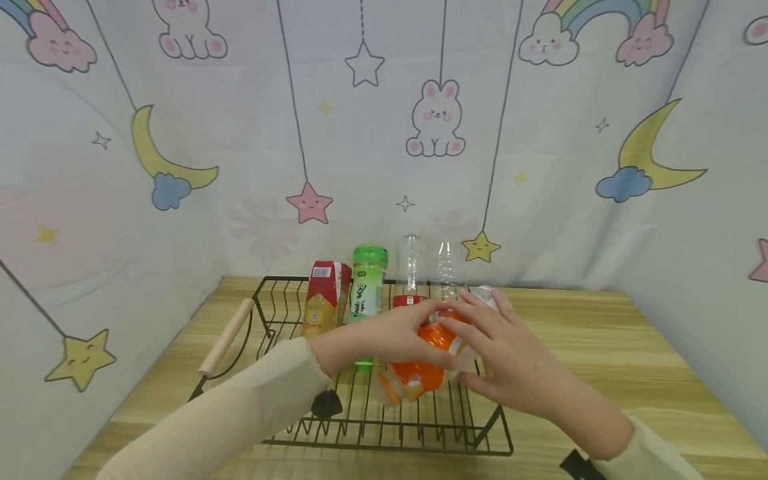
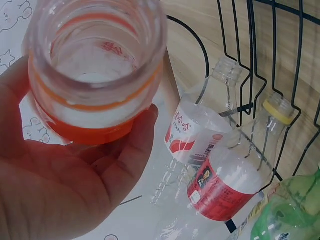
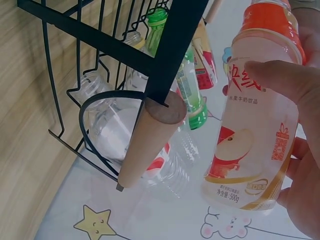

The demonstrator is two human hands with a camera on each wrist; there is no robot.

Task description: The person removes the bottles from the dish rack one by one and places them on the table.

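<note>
Over the basket (image 3: 180, 45), just below and right of the middle of the head frame, the left grip (image 1: 390, 337) and right grip (image 1: 510, 353) were both clamped on one bottle (image 1: 423, 381). The left arm, in a cream sleeve (image 1: 240, 407), ran in from the lower left, its grip palm down, thumb pointing right. The right arm ran in from the lower right, its fingers spread and pointing to the upper left, thumb beneath them. In the left wrist frame, the left thumb and fingers curled round the bottle's orange band at upper left; in the right wrist frame, the right thumb lay across the label at upper right, fingers wrapping the far side.

The bottle was tilted, its neck to the lower left of the head frame. Its mouth was open, and the left wrist view looked down it to the bottom.

The basket stood on the bench (image 1: 600, 373), its wooden handle (image 1: 225, 337) at lower left. Inside, from left to right in the head frame, stood a red and gold carton (image 1: 321, 293), a green bottle (image 1: 368, 293) and two clear bottles with open necks, one labelled red (image 2: 220, 192), one white (image 2: 192, 132).
</note>
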